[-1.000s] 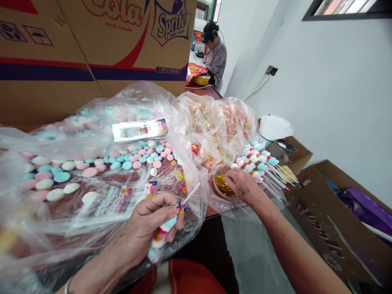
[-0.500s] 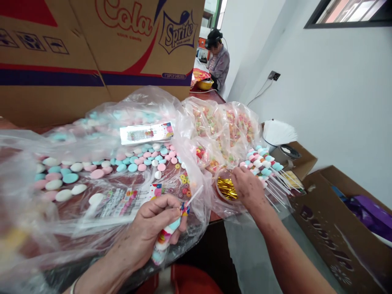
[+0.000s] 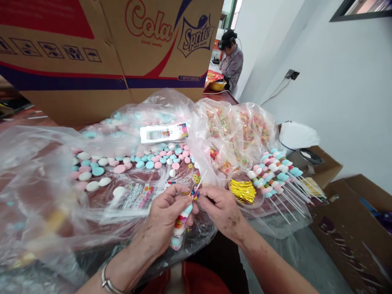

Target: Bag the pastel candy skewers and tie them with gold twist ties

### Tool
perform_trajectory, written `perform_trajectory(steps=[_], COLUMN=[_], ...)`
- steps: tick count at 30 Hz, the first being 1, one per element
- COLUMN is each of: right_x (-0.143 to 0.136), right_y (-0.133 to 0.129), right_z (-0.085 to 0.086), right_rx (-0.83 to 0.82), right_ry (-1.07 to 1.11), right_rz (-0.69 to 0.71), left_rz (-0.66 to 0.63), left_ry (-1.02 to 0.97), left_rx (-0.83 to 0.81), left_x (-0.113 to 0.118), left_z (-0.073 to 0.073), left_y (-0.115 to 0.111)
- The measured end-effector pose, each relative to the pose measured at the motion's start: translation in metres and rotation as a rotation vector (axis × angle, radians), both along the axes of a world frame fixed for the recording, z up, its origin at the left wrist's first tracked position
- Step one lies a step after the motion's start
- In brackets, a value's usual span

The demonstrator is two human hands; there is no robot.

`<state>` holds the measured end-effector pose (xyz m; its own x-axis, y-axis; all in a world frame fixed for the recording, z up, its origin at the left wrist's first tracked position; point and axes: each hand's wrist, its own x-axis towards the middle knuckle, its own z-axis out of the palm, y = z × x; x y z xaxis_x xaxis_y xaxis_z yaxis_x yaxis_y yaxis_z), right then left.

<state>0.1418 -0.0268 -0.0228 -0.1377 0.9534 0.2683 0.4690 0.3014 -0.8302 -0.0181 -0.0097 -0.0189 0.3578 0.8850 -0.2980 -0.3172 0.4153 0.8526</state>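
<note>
A wrapped candy skewer [image 3: 181, 222] tilts in my left hand [image 3: 167, 210], which pinches the gathered neck of its wrapper, its white stick pointing up and right. My right hand [image 3: 222, 208] is closed at the same neck from the right, and a bit of gold tie shows between the fingers. Just behind it stands a round tub [image 3: 259, 200] of gold twist ties [image 3: 243, 190]. Finished-looking rows of marshmallow skewers [image 3: 272, 171] lie to the right. Printed wrappers [image 3: 134, 198] lie flat left of my hands, and a banded stack of wrappers [image 3: 163, 133] rests farther back.
Loose pink, white and blue candies [image 3: 122, 163] spread over plastic at the left. Bags of ring candies [image 3: 235, 126] stand behind. A large carton [image 3: 159, 61] blocks the back left; boxes [image 3: 346, 220] sit at the right. A person [image 3: 234, 63] works far off.
My right hand has moved left from the tub of gold ties to the wrapper neck at my left hand. The view has shifted, so the scene appears farther right. My left hand still holds the skewer.
</note>
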Motion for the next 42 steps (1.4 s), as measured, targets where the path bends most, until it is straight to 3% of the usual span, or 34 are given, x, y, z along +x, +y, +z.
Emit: perform_trajectory(steps=[4, 7, 9, 11, 14, 18, 21, 24, 27, 29, 31, 37, 42], right_x=[-0.005, -0.012, -0.014, -0.010, 0.000, 0.006, 0.000, -0.011, -0.024, -0.032, -0.040, -0.057, -0.056], right_y=[-0.001, -0.002, -0.002, 0.000, 0.005, 0.008, 0.002, -0.008, -0.010, -0.005, 0.003, 0.018, 0.026], right_z=[-0.001, -0.006, -0.008, -0.006, 0.006, 0.024, 0.028, 0.019, 0.002, -0.008, -0.014, -0.012, -0.004], right_rx=[0.016, 0.285, 0.499, 0.648, 0.745, 0.730, 0.665, 0.636, 0.583, 0.504, 0.409, 0.121, -0.079], right_ry=[-0.110, -0.407, -0.591, -0.670, -0.671, -0.726, -0.813, -0.853, -0.837, -0.754, -0.578, -0.030, 0.249], right_rz=[0.023, -0.055, -0.036, 0.060, 0.222, 0.455, 0.526, 0.383, 0.090, -0.106, -0.209, -0.231, -0.188], left_rz=[0.048, 0.102, 0.108, 0.042, -0.185, -0.447, -0.472, -0.378, -0.122, 0.027, 0.114, 0.288, 0.403], left_ry=[0.106, 0.184, 0.222, 0.240, 0.212, 0.187, 0.274, 0.510, 0.835, 0.951, 1.013, 1.171, 1.150], left_rx=[0.036, 0.067, 0.070, 0.050, -0.001, -0.059, -0.059, 0.126, 0.531, 0.789, 0.991, 1.444, 1.583], left_x=[-0.004, -0.004, -0.005, -0.007, -0.016, -0.027, -0.030, -0.027, -0.023, -0.021, -0.021, -0.030, -0.036], left_z=[-0.008, -0.013, -0.012, -0.008, 0.002, 0.012, 0.011, 0.005, 0.000, -0.004, -0.008, -0.017, -0.019], left_y=[0.001, 0.003, 0.006, 0.009, 0.013, 0.013, 0.008, 0.000, -0.005, -0.006, -0.004, 0.012, 0.000])
